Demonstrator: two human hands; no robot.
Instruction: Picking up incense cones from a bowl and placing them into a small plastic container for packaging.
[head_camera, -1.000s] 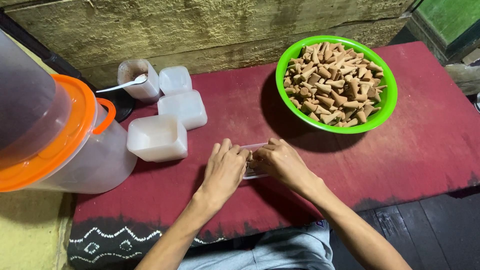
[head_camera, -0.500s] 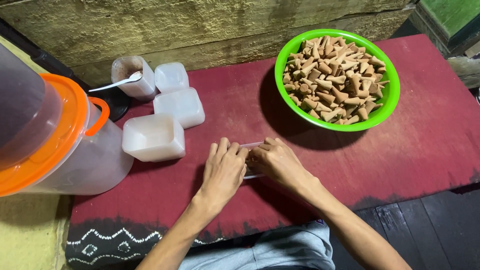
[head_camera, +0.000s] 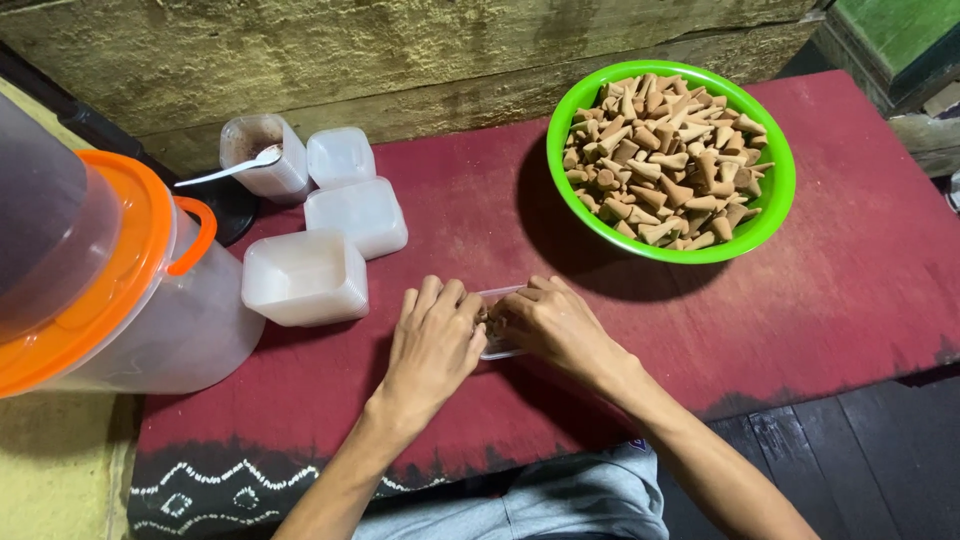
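A bowl (head_camera: 770, 190) of cones (head_camera: 663, 160) sits at the upper right of the frame on the cloth (head_camera: 850, 300). Stacked containers (head_camera: 305, 278) lie at centre left, beside a lidded jug (head_camera: 120, 290) at far left. Both hands (head_camera: 432, 345) meet over a small clear box (head_camera: 497, 346) at lower centre.

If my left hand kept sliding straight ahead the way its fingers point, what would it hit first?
The left hand points up and slightly right, and its fingers already touch the small clear container. Past that, the red cloth looks free up to the wooden wall.

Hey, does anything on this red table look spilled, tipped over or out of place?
Nothing stands out. The green bowl sits upright with its brown cones all inside, the white tubs sit upright, and both hands, left hand and right hand, rest on a small clear box. No spill shows on the cloth.
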